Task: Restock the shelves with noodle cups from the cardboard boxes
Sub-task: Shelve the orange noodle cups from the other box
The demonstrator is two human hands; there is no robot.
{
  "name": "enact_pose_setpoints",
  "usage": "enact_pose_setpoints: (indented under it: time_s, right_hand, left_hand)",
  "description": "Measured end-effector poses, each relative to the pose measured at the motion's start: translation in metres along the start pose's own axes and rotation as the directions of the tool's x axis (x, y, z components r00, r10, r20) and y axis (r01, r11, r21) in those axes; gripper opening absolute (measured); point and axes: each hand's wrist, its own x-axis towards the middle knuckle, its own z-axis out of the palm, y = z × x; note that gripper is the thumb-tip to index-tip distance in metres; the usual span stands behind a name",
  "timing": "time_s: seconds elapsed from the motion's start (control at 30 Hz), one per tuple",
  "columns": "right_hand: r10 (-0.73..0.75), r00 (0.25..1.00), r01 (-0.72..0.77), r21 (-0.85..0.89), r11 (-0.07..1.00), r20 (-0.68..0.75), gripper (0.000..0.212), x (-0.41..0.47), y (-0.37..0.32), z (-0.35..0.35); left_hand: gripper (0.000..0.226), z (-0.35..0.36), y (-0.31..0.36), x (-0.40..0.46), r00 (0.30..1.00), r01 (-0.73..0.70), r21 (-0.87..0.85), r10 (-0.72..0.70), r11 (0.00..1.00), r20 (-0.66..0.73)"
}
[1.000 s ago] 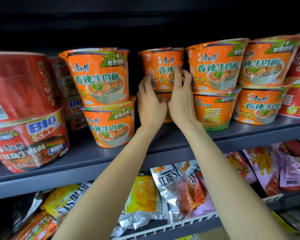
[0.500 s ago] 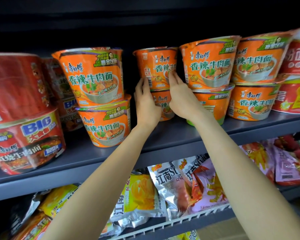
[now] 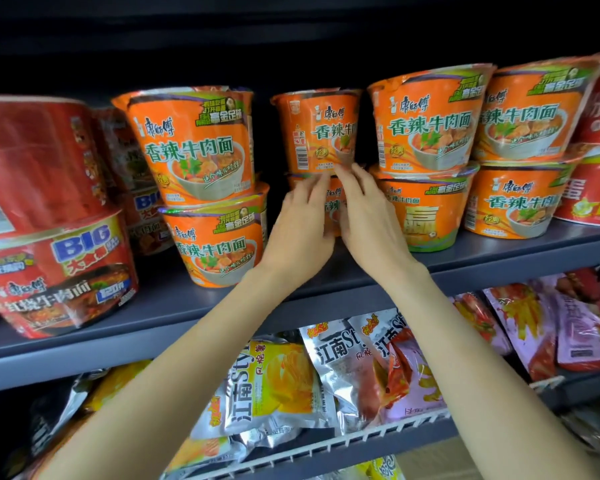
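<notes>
Orange noodle cups stand two high on the grey shelf point(image 3: 499, 258). In the middle, set further back, an upper orange cup point(image 3: 317, 129) sits on a lower orange cup point(image 3: 335, 202). My left hand point(image 3: 300, 230) and my right hand point(image 3: 368, 223) are in front of that lower cup, fingers nearly straight, fingertips reaching the bottom edge of the upper cup. Whether they touch it is unclear. Neither hand grips anything. The lower cup is mostly hidden behind my hands.
An orange stack point(image 3: 201, 181) stands to the left, two orange stacks point(image 3: 426, 154) to the right. Big red noodle bowls point(image 3: 49, 244) fill the far left, more red ones point(image 3: 596, 174) the far right. Snack bags point(image 3: 361, 368) lie on the wire shelf below.
Both hands have slid down from the sides of the upper middle cup to its bottom edge and drawn back towards me. The upper cup stays on the lower one.
</notes>
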Motion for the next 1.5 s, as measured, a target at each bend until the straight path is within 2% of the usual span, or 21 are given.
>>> enact_pose_setpoints:
  time_s: [0.03,0.1,0.17,0.27,0.37,0.47,0.6,0.73,0.97,1.13,1.2,1.27,1.3,1.37,1.43,1.5]
  right_hand:
    - [0.031,0.999,-0.031,-0.002,1.000,0.018,0.065,-0.002,0.001,0.002]
    - [0.104,0.990,-0.105,0.003,0.995,0.098,0.071,0.002,0.003,0.007]
    - [0.142,0.978,-0.146,0.020,0.989,0.155,0.078,0.011,0.005,0.014]
    - [0.159,0.972,-0.165,0.019,0.986,0.172,0.079,0.021,0.003,0.028]
    - [0.141,0.977,-0.130,-0.076,0.989,0.163,0.070,0.034,-0.003,0.035]
    - [0.155,0.977,-0.129,-0.166,0.978,0.150,0.066,0.049,-0.010,0.038]
    - [0.209,0.965,-0.174,-0.207,0.963,0.159,0.069,0.061,-0.016,0.047]
    - [0.207,0.971,-0.171,-0.251,0.953,0.121,0.061,0.071,-0.016,0.056]
    - [0.161,0.975,-0.110,-0.292,0.950,0.155,0.078,0.069,-0.010,0.055]
    - [0.142,0.960,-0.115,-0.124,0.986,0.241,0.074,0.059,-0.014,0.038]
    - [0.074,0.981,-0.069,-0.031,0.997,0.178,0.063,0.042,-0.014,0.018]
    - [-0.031,0.999,0.034,0.105,0.994,-0.033,0.046,0.014,-0.010,-0.006]
    - [-0.068,0.982,0.095,0.153,0.984,-0.174,0.037,-0.003,-0.005,-0.018]
    - [-0.055,0.896,0.149,0.181,0.972,-0.441,0.026,-0.033,0.009,-0.034]
    - [0.052,0.815,0.072,0.191,0.979,-0.576,0.024,-0.051,0.030,-0.039]
    - [0.184,0.796,-0.063,0.224,0.973,-0.577,0.031,-0.054,0.051,-0.043]
  left_hand:
    - [0.058,-0.012,0.002,-0.012,0.989,-0.135,0.136,0.142,0.981,-0.044]
    - [0.038,-0.038,0.001,-0.033,0.904,-0.323,0.350,0.396,0.879,-0.161]
    - [0.026,-0.058,-0.013,-0.042,0.853,-0.329,0.489,0.477,0.808,-0.214]
    - [0.026,-0.079,-0.046,-0.045,0.890,-0.178,0.580,0.381,0.795,-0.250]
    - [0.027,-0.088,-0.067,-0.050,0.911,-0.089,0.581,0.302,0.809,-0.281]
    - [0.027,-0.091,-0.073,-0.053,0.903,-0.096,0.541,0.302,0.836,-0.306]
    - [0.027,-0.090,-0.075,-0.053,0.897,-0.093,0.516,0.296,0.852,-0.328]
    - [0.026,-0.090,-0.078,-0.055,0.895,-0.095,0.497,0.293,0.863,-0.338]
    - [0.026,-0.088,-0.080,-0.057,0.886,-0.101,0.470,0.294,0.877,-0.358]
    - [0.025,-0.088,-0.078,-0.058,0.877,-0.096,0.496,0.310,0.863,-0.368]
    - [0.021,-0.086,-0.068,-0.060,0.849,-0.115,0.501,0.347,0.858,-0.399]
    - [0.020,-0.080,-0.049,-0.062,0.812,-0.198,0.419,0.388,0.886,-0.437]
    - [0.020,-0.074,-0.037,-0.062,0.806,-0.249,0.341,0.389,0.906,-0.446]
    - [0.023,-0.057,-0.012,-0.057,0.849,-0.299,0.115,0.319,0.947,-0.421]
    - [0.035,-0.036,0.010,-0.044,0.947,-0.190,-0.159,0.138,0.969,-0.290]
    - [0.054,-0.012,0.030,-0.026,0.996,0.018,-0.394,-0.051,0.919,-0.072]
